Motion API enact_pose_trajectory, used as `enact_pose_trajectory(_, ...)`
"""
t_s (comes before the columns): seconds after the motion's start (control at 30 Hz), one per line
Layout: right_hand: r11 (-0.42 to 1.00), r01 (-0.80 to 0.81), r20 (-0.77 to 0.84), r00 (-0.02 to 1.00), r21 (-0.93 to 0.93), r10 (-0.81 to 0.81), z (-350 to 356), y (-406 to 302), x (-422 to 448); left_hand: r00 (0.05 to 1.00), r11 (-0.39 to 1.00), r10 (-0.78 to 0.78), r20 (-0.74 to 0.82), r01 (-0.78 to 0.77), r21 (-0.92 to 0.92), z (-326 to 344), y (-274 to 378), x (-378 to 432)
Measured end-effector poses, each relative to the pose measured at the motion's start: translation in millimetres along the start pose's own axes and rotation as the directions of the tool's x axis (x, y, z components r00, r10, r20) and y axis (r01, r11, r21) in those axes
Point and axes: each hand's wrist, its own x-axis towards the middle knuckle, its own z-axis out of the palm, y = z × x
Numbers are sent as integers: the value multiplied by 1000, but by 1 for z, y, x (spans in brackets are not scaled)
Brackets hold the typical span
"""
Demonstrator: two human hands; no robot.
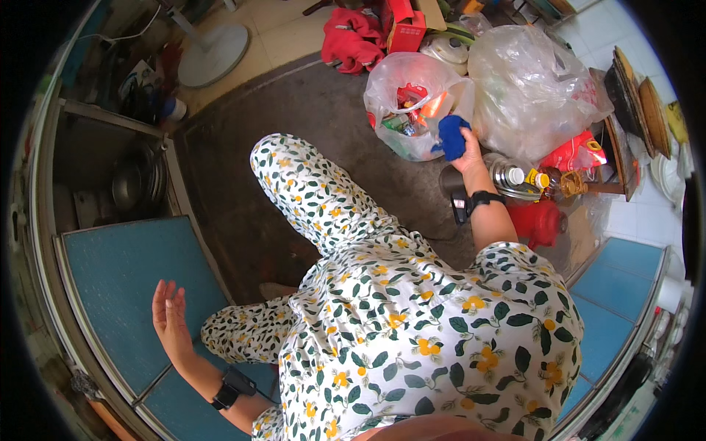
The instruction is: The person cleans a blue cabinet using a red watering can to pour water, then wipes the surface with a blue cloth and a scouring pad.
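Note:
My right hand (469, 151) grips a crumpled dark blue cloth (454, 136) at the near right rim of a translucent plastic bag (394, 146). Inside that bag lie red, orange and green wrappers; I cannot make out each one. My left hand (172, 325) is held out with nothing in it, its fingers slightly apart, near a blue cabinet door (132, 264). Whether it touches the door I cannot tell. Both wrists carry black straps with small devices.
A large filled plastic bag (529, 88) stands beside the first. Near my right forearm are a red thermos-like vessel (532, 223) and bottles (543, 180). Red cloth (353, 41) and a red box (407, 33) lie ahead. Metal pans (138, 179) sit in the left cabinet.

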Motion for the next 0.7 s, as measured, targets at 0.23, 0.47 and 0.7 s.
enact_pose_trajectory(0.23, 987, 38, 253, 964, 155, -76, 63, 10, 43, 1000, 997, 19, 25, -17, -75, 6, 1, -2)
enact_pose_trajectory(0.47, 948, 173, 6, 983, 266, -181, 117, 10, 137, 994, 989, 49, 95, -35, -141, 17, 1, 8)
enact_pose_trajectory(0.7, 897, 259, 126, 939, 357, -321, 126, -56, 104, 997, 973, 59, 55, -46, -227, 11, -9, -2)
